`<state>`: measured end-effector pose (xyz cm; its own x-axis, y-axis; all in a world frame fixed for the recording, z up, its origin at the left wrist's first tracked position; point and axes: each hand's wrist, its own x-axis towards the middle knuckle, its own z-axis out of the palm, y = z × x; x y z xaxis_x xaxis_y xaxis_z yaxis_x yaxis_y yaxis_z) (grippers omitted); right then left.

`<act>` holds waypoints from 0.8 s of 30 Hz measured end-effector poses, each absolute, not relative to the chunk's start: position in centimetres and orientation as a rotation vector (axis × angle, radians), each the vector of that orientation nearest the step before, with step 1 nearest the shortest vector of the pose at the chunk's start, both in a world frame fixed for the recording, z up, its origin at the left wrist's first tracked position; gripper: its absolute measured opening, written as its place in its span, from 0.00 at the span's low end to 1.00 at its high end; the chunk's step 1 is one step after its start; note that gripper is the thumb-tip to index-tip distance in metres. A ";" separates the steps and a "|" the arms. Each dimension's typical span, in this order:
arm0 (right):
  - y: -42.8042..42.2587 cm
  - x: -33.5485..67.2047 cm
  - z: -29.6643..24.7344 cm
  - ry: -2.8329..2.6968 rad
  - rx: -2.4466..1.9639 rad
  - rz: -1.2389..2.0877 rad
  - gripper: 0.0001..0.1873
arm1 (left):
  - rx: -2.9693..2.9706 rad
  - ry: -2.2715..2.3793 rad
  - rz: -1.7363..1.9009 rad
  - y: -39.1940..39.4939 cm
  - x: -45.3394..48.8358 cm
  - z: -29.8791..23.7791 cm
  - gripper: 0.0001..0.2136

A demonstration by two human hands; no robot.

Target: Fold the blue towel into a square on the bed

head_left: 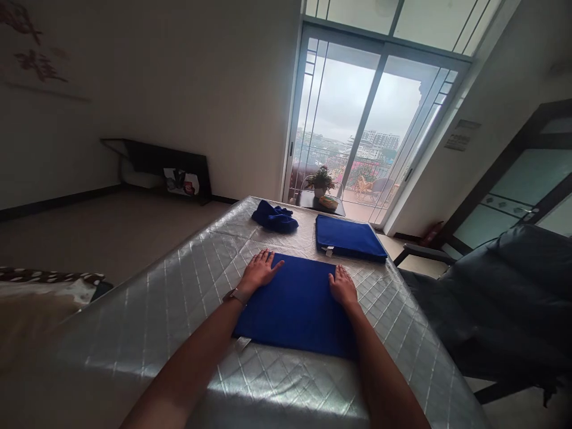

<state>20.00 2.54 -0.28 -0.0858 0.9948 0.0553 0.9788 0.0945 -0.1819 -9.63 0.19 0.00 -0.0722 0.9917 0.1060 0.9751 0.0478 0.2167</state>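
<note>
A folded blue cloth [297, 304] lies flat on the silver quilted table [179, 310] in front of me. My left hand [259, 271] rests open, fingers stretched, on the cloth's far left corner. My right hand [342, 286] lies flat and open on its far right edge. A watch band sits on my left wrist. Beyond, a neatly folded blue stack [348, 238] sits at the far right of the table. A crumpled blue cloth [274, 217] lies at the far left of it.
A dark padded chair [504, 298] stands close to the table's right side. Glass balcony doors [366, 125] are behind the table, with a small table and potted plant [320, 182] before them. A low dark shelf [161, 164] stands against the left wall.
</note>
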 end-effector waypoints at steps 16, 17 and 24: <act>-1.2 20.2 1.0 -2.283 -2.043 0.116 0.34 | 2.078 2.220 0.376 0.3 -9.6 0.1 0.39; -1.3 20.3 0.8 -2.273 -2.052 0.139 0.34 | 2.079 2.220 0.374 0.4 -9.6 0.0 0.39; -1.3 20.3 0.2 -2.248 -2.040 0.173 0.34 | 2.103 2.260 0.371 0.3 -9.6 -0.2 0.37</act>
<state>20.31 -1.30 0.24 -0.0968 0.9953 -0.0012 0.9838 0.0955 -0.1515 -9.55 0.27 -0.18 -0.0849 0.9869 0.1375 0.9790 0.0570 0.1955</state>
